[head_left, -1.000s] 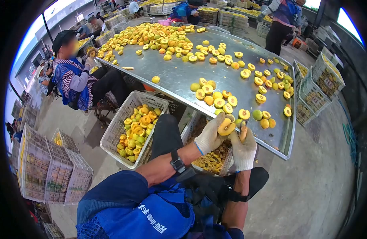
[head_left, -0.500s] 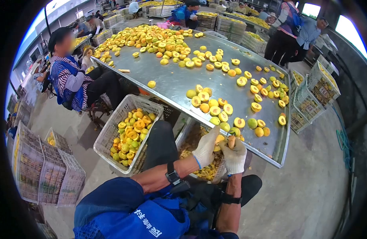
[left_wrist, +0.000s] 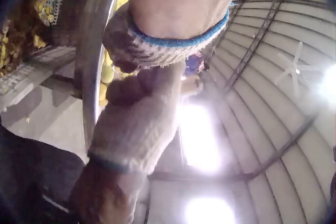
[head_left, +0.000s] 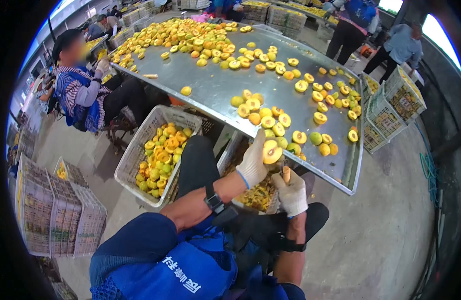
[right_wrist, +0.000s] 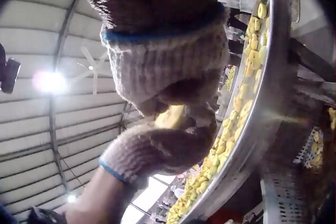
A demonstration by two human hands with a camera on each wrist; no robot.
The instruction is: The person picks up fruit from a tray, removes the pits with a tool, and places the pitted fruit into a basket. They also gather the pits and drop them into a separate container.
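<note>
"What had just changed?"

"Half a second before, my grips were crowded together and hid most of the half. By this moment they had parted: my left grip [head_left: 253, 162] showed the half [head_left: 272, 151] at its 2 o'clock, cut face toward my head, while my right grip [head_left: 290, 193] sat lower, near 4 o'clock from the left."

"Were you holding on with both?"

"Yes. My left was clamped on the half; my right was curled round the wooden handle [head_left: 286, 174], which pointed to 12 o'clock. I couldn't make out its working end."

"Where was the half, then?"

"By the near edge of the desk [head_left: 215, 90], with loose fruit [head_left: 299, 137] at its 2 o'clock and bits [head_left: 258, 195] below, toward 6 or 7."

"What did that mean for the work?"

"I judged it a check between cuts. The centre looked brown, stone or hollow, I couldn't tell. A stone would have called for the handle again; a hollow probably meant the half was ready for the crate [head_left: 129, 175] at 9 o'clock."
</note>
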